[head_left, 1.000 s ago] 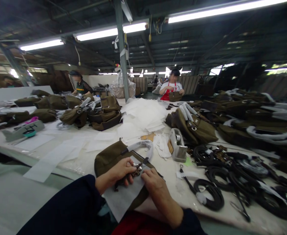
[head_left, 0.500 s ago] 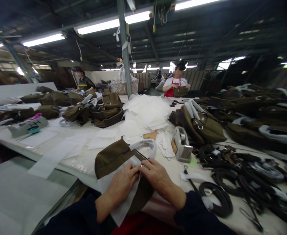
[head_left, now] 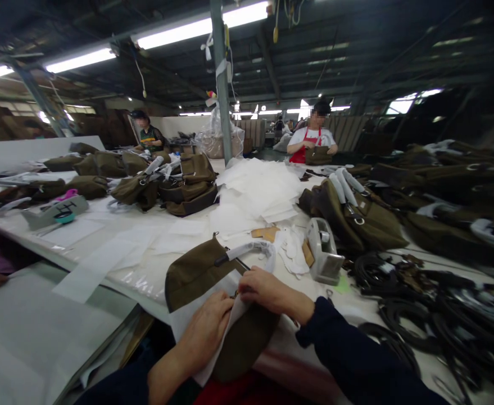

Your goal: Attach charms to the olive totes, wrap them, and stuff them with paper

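An olive-green bag (head_left: 196,267) leans at the table's near edge, its handle (head_left: 253,247) wrapped in clear plastic. Over its side lies a white paper sheet (head_left: 183,323). My left hand (head_left: 204,326) presses on that sheet, fingers closed together and holding it against the bag. My right hand (head_left: 266,289) is curled in a pinch at the bag's upper edge, close to the left fingertips. A small metal fitting (head_left: 234,293) shows between the two hands. What the right fingertips pinch is hidden by the fingers.
A white paper pile (head_left: 263,185) rises mid-table, with a grey tape dispenser (head_left: 325,253) nearer me. Coiled dark straps (head_left: 415,315) lie at right. Stacked olive bags (head_left: 187,185) stand at left and right. A co-worker in a red apron (head_left: 312,140) handles a bag across the table.
The right hand has drawn in and curled more tightly beside the fitting. The left hand has slid slightly down the paper. The view has shifted a little to the left.
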Tool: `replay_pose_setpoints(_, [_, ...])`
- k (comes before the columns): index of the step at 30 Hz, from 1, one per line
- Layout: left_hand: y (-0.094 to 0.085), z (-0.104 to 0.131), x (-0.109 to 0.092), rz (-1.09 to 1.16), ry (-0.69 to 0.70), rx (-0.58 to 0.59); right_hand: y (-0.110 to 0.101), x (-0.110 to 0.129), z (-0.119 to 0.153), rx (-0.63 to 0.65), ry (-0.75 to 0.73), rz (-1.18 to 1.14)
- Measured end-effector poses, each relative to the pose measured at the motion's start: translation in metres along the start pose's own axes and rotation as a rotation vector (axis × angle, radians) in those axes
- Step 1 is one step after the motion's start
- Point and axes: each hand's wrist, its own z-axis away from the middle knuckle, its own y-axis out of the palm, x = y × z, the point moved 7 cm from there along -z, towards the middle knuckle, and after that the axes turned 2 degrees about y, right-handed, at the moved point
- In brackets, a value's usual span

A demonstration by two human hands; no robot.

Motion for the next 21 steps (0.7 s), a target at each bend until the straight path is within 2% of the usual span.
replay_pose_setpoints(3, [-0.014, 0.003, 0.0, 0.017, 0.011, 0.063, 0.007, -0.013, -0.012, 0.111, 0.088, -0.095])
replay_pose_setpoints(5, [-0.03, 0.008, -0.011, -0.099, 0.017, -0.006, 0.012, -0.017, -0.02, 0.188, 0.097, -0.133])
replay_pose_setpoints(7, [-0.038, 0.015, -0.033, -0.285, 0.061, -0.12, 0.016, -0.018, -0.026, 0.258, 0.096, -0.171])
replay_pose_setpoints(9, [-0.026, 0.019, -0.058, -0.435, 0.176, -0.147, 0.017, -0.018, -0.031, 0.304, 0.093, -0.2])
replay_pose_setpoints(11, [0.001, 0.016, -0.071, -0.533, 0.273, -0.111, 0.019, -0.02, -0.033, 0.338, 0.092, -0.223])
replay_pose_setpoints(13, [0.026, 0.008, -0.065, -0.605, 0.282, -0.096, 0.021, -0.024, -0.035, 0.363, 0.097, -0.244])
replay_pose_setpoints(15, [0.042, 0.0, -0.051, -0.641, 0.305, -0.096, 0.025, -0.031, -0.037, 0.372, 0.108, -0.261])
replay_pose_setpoints(17, [0.048, -0.004, -0.038, -0.637, 0.313, -0.117, 0.031, -0.039, -0.039, 0.366, 0.128, -0.276])
replay_pose_setpoints(21, [0.039, 0.0, -0.023, -0.566, 0.244, -0.122, 0.039, -0.048, -0.044, 0.356, 0.133, -0.297])
